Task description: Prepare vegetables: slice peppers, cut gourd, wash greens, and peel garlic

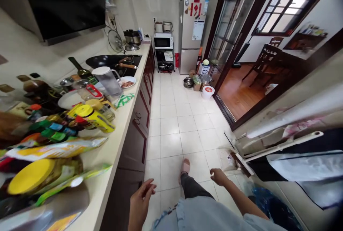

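The cream countertop [107, 159] holds a plate of food [127, 82], a green cloth [123, 100] and condiment bottles [45, 127]

Bright daylight, warped, blurred edges

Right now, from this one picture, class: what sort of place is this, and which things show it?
This is most likely a narrow home kitchen. A black wok sits on the hob, a microwave oven stands on a rack at the far end, and a refrigerator stands beside it.
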Tool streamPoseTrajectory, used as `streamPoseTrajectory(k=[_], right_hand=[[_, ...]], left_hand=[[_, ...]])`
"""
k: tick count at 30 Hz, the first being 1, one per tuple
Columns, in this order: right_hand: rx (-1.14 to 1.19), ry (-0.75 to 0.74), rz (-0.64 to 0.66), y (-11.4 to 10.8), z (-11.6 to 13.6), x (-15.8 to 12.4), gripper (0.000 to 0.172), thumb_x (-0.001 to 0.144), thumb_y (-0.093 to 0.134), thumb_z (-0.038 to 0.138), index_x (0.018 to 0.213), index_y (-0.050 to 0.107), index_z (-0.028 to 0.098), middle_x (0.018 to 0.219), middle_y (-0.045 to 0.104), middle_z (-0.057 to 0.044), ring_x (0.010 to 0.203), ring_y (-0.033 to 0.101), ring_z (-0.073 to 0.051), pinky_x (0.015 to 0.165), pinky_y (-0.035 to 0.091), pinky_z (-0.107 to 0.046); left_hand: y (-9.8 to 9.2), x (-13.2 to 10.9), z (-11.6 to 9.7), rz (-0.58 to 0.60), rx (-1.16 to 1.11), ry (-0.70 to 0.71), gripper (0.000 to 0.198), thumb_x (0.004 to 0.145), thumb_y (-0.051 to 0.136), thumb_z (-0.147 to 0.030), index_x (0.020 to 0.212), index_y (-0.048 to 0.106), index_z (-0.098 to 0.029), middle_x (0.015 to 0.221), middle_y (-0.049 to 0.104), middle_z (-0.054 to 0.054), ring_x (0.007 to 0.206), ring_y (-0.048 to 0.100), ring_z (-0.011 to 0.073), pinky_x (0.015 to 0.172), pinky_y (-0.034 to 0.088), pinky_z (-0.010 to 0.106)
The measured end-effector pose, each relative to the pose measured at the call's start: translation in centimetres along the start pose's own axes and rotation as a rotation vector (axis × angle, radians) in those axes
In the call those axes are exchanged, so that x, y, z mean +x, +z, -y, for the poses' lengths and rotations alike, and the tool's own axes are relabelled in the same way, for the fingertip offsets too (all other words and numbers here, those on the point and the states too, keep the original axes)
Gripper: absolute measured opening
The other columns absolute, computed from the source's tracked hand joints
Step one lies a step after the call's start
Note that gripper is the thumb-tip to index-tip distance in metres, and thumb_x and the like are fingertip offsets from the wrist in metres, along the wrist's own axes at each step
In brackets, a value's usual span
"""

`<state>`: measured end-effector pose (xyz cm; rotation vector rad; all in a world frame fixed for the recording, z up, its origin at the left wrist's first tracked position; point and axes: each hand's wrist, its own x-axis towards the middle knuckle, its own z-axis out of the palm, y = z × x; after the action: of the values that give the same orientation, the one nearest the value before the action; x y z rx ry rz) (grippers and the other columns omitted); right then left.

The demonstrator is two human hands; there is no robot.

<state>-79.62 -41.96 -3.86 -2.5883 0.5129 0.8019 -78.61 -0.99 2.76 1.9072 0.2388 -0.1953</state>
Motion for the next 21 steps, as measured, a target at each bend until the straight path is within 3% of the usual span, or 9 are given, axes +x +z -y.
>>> streamPoseTrajectory(k=[3, 6, 8, 11, 13, 17, 21], right_hand=[[0.024, -0.033, 0.022, -2.3, 0.5, 4.9, 0.016, 0.072, 0.059, 0.008, 0.077, 0.070, 0.019, 0.091, 0.071, -0.013, 0.091, 0.070, -0.027, 0.078, 0.050, -0.035], [0.075, -0.131, 0.011, -5.3, 3.7, 10.1, 0.025, 0.077, 0.056, 0.009, 0.094, 0.071, 0.018, 0.104, 0.070, -0.014, 0.103, 0.066, -0.026, 0.087, 0.047, -0.034], [0.133, -0.231, 0.034, -7.3, 6.3, 13.2, 0.029, 0.080, 0.054, 0.012, 0.103, 0.070, 0.019, 0.105, 0.071, -0.010, 0.100, 0.066, -0.021, 0.087, 0.046, -0.029], [0.230, -0.415, 0.086, -9.6, 9.0, 17.3, 0.027, 0.078, 0.056, 0.013, 0.100, 0.071, 0.019, 0.098, 0.073, -0.006, 0.089, 0.067, -0.018, 0.083, 0.047, -0.026], [0.324, -0.469, 0.117, -10.7, 9.4, 20.2, 0.025, 0.076, 0.056, 0.012, 0.095, 0.071, 0.018, 0.091, 0.073, -0.006, 0.083, 0.067, -0.019, 0.080, 0.049, -0.029], [0.538, -0.207, 0.230, -13.1, 7.2, 27.0, 0.019, 0.081, 0.054, 0.012, 0.093, 0.067, 0.018, 0.074, 0.068, -0.001, 0.074, 0.068, -0.017, 0.070, 0.051, -0.028], [0.520, -0.005, 0.230, -17.7, 3.3, 33.1, 0.013, 0.092, 0.052, 0.019, 0.096, 0.063, 0.014, 0.077, 0.065, -0.002, 0.068, 0.066, -0.015, 0.060, 0.052, -0.028]], left_hand=[[2.9, 6.2, -3.1, -0.015, 0.018, -0.030, 0.047, 0.067, 0.072, -0.055, 0.098, 0.072, -0.019, 0.072, 0.073, 0.004, 0.061, 0.066, 0.0181, 0.064, 0.055, 0.028], [6.3, 12.5, -8.1, -0.013, 0.042, -0.014, 0.052, 0.062, 0.074, -0.060, 0.090, 0.071, -0.017, 0.057, 0.063, -0.001, 0.049, 0.057, 0.0149, 0.054, 0.049, 0.026], [8.8, 16.5, -11.5, -0.009, 0.059, 0.002, 0.053, 0.062, 0.071, -0.064, 0.084, 0.071, -0.016, 0.048, 0.053, -0.003, 0.045, 0.052, 0.0139, 0.048, 0.044, 0.025], [12.4, 21.6, -15.1, -0.027, 0.053, -0.011, 0.054, 0.065, 0.064, -0.068, 0.076, 0.070, -0.015, 0.045, 0.045, -0.004, 0.044, 0.050, 0.0135, 0.047, 0.040, 0.024], [14.3, 24.5, -16.2, -0.019, 0.032, -0.031, 0.053, 0.068, 0.062, -0.067, 0.073, 0.068, -0.015, 0.044, 0.043, -0.004, 0.043, 0.046, 0.0122, 0.046, 0.038, 0.023], [16.9, 30.8, -16.4, -0.030, 0.051, -0.018, 0.047, 0.070, 0.061, -0.062, 0.066, 0.067, -0.016, 0.048, 0.049, -0.002, 0.046, 0.043, 0.0108, 0.046, 0.035, 0.022], [18.3, 39.9, -17.2, -0.122, 0.050, 0.000, 0.042, 0.071, 0.061, -0.057, 0.067, 0.067, -0.016, 0.057, 0.059, 0.001, 0.055, 0.052, 0.0140, 0.050, 0.039, 0.022]])
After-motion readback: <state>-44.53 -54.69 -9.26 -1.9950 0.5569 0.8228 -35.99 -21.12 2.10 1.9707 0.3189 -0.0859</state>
